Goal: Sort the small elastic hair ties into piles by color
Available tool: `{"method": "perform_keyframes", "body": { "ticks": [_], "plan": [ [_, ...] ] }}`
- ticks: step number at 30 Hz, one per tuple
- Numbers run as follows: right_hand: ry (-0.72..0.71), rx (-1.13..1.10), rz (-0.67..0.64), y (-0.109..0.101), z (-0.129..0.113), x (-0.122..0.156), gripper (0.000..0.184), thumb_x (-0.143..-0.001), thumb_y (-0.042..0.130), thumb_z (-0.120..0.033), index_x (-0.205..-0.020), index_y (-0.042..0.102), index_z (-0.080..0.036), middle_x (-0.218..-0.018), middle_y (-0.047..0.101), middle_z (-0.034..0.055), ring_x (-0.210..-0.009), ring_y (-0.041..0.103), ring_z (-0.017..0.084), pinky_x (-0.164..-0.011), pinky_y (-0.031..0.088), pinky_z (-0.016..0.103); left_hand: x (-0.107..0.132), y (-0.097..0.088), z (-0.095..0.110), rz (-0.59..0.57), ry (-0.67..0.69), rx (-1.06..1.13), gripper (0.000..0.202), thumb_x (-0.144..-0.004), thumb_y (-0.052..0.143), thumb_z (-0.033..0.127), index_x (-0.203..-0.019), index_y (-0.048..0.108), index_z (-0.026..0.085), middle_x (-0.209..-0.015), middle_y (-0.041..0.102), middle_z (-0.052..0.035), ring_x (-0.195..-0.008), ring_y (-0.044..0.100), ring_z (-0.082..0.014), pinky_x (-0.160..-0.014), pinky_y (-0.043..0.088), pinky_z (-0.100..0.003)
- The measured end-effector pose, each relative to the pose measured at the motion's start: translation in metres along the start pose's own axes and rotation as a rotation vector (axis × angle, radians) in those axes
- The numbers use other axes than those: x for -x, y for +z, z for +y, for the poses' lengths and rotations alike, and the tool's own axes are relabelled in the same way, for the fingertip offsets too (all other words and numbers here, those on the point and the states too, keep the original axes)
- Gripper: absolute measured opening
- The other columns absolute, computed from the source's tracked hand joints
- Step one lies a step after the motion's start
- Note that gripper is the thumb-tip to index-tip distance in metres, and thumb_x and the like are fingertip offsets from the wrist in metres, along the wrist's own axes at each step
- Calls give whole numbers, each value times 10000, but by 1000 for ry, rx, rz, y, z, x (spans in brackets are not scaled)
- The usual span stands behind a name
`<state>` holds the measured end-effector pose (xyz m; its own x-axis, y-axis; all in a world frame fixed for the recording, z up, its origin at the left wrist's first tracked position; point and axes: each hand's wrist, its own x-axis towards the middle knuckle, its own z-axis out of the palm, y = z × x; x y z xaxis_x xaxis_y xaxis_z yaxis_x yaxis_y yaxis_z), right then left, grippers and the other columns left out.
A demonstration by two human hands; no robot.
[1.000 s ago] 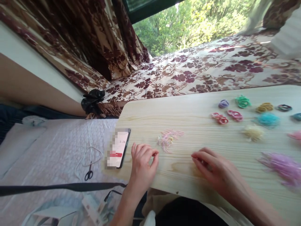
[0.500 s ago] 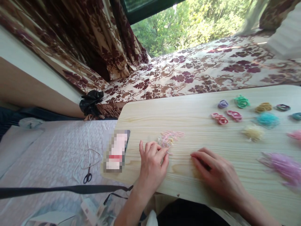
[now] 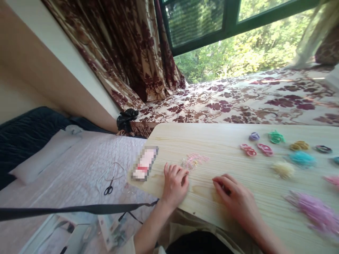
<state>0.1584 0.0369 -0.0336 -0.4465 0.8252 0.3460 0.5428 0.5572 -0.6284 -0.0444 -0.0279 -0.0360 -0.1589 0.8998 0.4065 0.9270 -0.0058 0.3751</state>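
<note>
Two hands rest on the pale wooden tabletop point(image 3: 227, 165), both low in the frame. Your left hand point(image 3: 174, 181) lies palm down at lower centre, fingers bent, tips on the wood. The small pile of pale pink and yellow elastic bands point(image 3: 194, 160) sits just above and to the right of those fingertips, near them but not clearly touching. Whether you pinch a band there cannot be told. Your right hand point(image 3: 235, 197) is to the right, well apart from that pile, knuckles up and fingers curled down onto the board. Its underside is hidden, so any grip cannot be told.

Pile: loose, flat, tangled, made of thin loops, somewhat blurred.

Tabletop: light softwood, long straight grain, rounded corner at left. A phone point(image 3: 145, 168) lies on that corner, left of your left hand.

Right half of the frame, sorted heaps by colour: purple bands point(image 3: 254, 136), green bands point(image 3: 275, 137), mustard bands point(image 3: 299, 145), red-pink bands point(image 3: 248, 150), teal bands point(image 3: 302, 158), cream bands point(image 3: 284, 169). A larger lilac heap point(image 3: 317, 213) lies at lower right.

Left of the table: quilted white bedcover point(image 3: 66, 169) with small black scissors point(image 3: 108, 189) and a white cord point(image 3: 113, 171).
</note>
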Motion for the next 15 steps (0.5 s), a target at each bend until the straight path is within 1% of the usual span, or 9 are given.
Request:
{"method": "perform_keyframes", "body": {
  "ticks": [2,5,8,11,15],
  "plan": [
    [-26,-11,-7,0,2,-1,313,-937,432,-386,-826,680,-230,-786,681,10,-613,631,128,-554,452,244,-1,1,1,23,-1,-24,172,-835,547,116,-902,641,243,-875,652,-11,-931,591,-200,-1104,287,-519],
    [-61,-14,-8,1,4,-1,329,-935,433,-411,-824,682,-226,-781,680,12,-605,630,136,-529,438,252,-2,2,1,53,-1,-59,158,-810,566,117,-893,640,229,-881,653,-10,-948,592,-190,-1108,296,-480],
    [-75,-16,7,1,4,-1,354,-932,415,-422,-809,682,-225,-764,679,17,-600,636,149,-515,428,261,-3,3,1,81,6,-88,133,-800,570,121,-864,636,217,-864,649,-15,-936,587,-193,-1092,311,-468],
    [-82,-25,23,1,3,-1,379,-934,392,-422,-800,684,-220,-748,680,24,-601,641,152,-523,431,261,-3,4,1,101,20,-109,126,-804,560,119,-844,631,214,-846,646,-17,-923,582,-197,-1072,327,-466],
    [-72,-32,17,1,3,-1,394,-939,381,-419,-813,690,-210,-764,688,40,-628,648,161,-543,429,267,-3,4,1,97,31,-122,116,-815,558,130,-845,631,216,-844,644,-14,-930,575,-192,-1075,325,-455]
  ]
}}
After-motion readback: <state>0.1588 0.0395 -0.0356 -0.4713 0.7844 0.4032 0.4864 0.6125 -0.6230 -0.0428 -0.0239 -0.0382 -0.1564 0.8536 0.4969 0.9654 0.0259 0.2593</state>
